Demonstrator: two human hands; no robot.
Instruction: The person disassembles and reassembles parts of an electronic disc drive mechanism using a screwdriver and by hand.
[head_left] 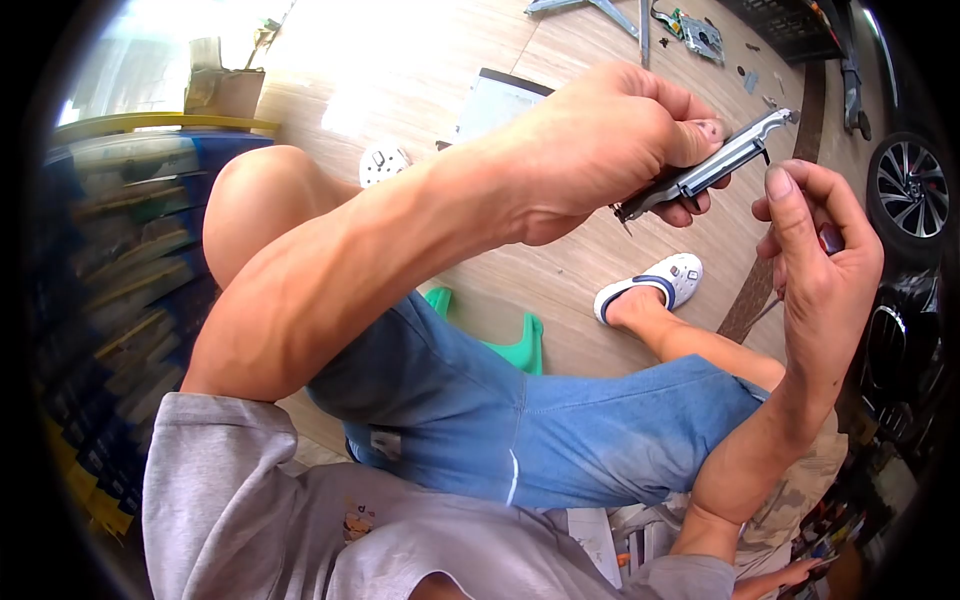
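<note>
Metal part: in your left grip (610, 145), held clear of the floor (565, 235). The metal part (722, 168) slants upward toward its far end, above and to the left of your right grip (828, 268).
Left grip: closed on the part, thumb on the near face, fingers curled under. Judged to be the steadying hold, leaving the long edge exposed to your view.
Right grip: thumb and forefinger brought close together, other fingers folded over a slim tool (830, 238). Judged to be stowed in the palm so that your fingertips stay available.
Black tab: the tab (767, 157) projects from the part's edge, just beside your right fingertips. Contact cannot be confirmed.
Panel: a pale panel (488, 105) lies on the floor beyond your left wrist, apart from the part; probably laid there to keep your lap free.
Loose pieces: a board (700, 36) and bracket (610, 14) lie on the floor past your left grip, within view but well apart from it.
Seating: a green stool (520, 350) shows below your left grip, beside your shorts (590, 425). Your raised forearms appear to carry the work without a desk.
</note>
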